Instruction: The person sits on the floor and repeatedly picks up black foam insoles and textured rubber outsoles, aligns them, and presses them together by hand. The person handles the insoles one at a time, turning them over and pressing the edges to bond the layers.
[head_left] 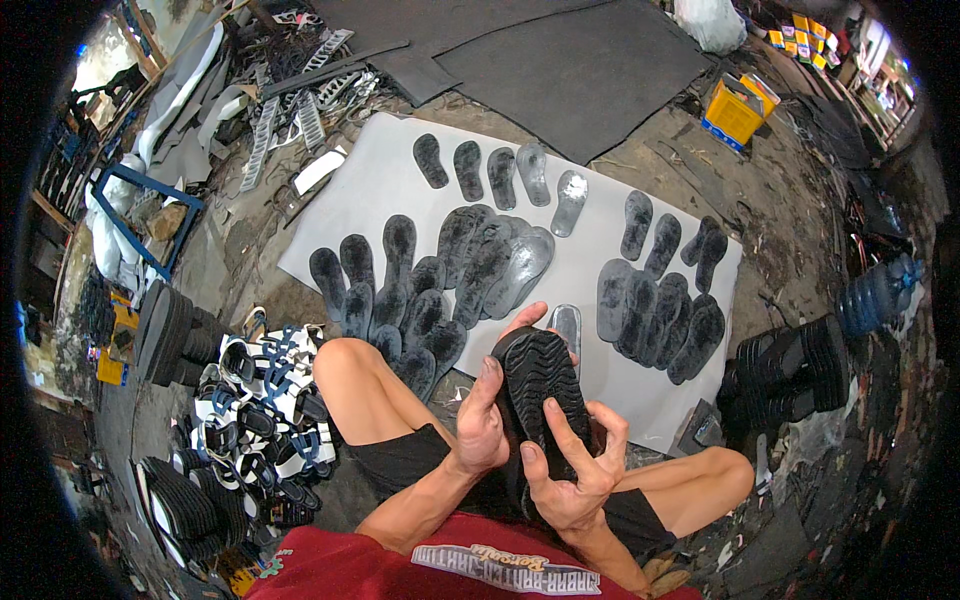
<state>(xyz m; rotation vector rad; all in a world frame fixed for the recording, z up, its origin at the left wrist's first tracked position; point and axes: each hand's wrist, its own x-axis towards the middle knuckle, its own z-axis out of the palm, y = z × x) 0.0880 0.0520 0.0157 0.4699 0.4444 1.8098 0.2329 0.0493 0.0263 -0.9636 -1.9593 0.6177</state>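
left hand (483, 428) holding black ridged sole (538, 372), right hand (585, 482) touching it

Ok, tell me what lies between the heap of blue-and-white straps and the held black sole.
In the head view, the bent left leg and left hand lie between the heap and the sole.

The black sole (541, 372) hides part of the left hand (482, 432); the lower edge crops the red shirt (365, 572).
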